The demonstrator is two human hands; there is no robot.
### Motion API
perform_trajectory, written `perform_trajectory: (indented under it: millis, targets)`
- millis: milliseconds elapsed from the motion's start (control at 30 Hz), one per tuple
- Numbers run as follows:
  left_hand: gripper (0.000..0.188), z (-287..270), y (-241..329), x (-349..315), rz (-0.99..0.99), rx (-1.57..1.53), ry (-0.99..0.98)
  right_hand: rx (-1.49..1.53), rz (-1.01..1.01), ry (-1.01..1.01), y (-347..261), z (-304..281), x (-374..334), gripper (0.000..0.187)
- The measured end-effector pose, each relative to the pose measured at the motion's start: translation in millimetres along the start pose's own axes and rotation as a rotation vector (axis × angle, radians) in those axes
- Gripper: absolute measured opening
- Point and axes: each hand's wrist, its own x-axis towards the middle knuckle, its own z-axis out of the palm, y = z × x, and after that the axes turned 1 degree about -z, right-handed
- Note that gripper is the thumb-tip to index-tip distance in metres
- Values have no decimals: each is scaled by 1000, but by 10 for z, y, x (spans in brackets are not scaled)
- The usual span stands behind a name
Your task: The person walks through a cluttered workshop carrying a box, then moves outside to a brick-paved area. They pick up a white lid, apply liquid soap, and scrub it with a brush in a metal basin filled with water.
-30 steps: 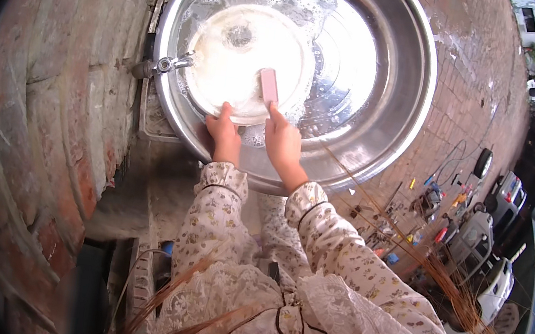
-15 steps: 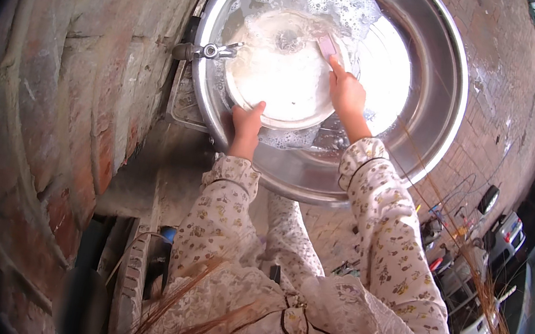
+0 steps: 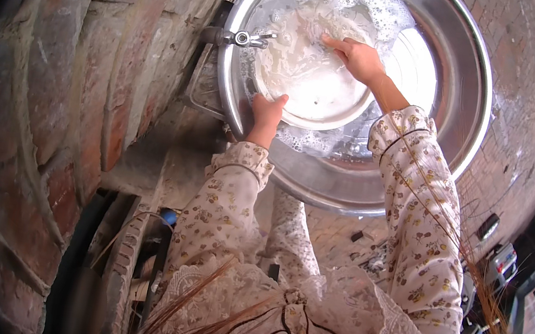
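Observation:
A round white basin (image 3: 320, 109) sits inside a large shiny metal basin (image 3: 447, 131), with sudsy water in and around it. My left hand (image 3: 266, 113) is closed over the white basin's near left rim, thumb on the inside. Over the far right part of that basin, my right hand (image 3: 359, 58) has its fingers closed and its fingertips at the water. The small pink block it held is now only a faint blur at the fingertips, mostly lost in the rippling water.
A metal tap (image 3: 241, 38) juts over the metal basin's left rim from the brick wall (image 3: 102, 75). White foam (image 3: 375, 6) floats at the far side. Brick paving (image 3: 523, 100) lies to the right. A blue knob (image 3: 169, 216) shows near my left forearm.
My right hand has turned and moved slightly left over the white basin, carrying the pink block into the water. The left hand keeps its hold. The whole view has shifted a little.

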Motion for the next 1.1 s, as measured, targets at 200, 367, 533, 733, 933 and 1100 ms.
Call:
perform_trajectory:
  millis: [200,367,533,733,933,1100]
  targets:
    - [37,25,-302,155,7,-152,-4,257,47,30,-786,340,-324,35]
    - [34,77,-213,-43,-42,-87,-10,69,88,-21,-798,425,-373,39]
    - [35,245,-171,-334,-27,-52,50,63,257,131,-451,313,-48,34]
    - [37,94,348,-827,408,1265,-444,151,291,51,-570,31,-228,33]
    - [10,492,1302,-1606,534,1888,-557,180,339,-52,-509,-187,-581,33]
    - [18,356,1765,-2388,1126,2088,-629,235,299,-18,-549,-244,-719,34]
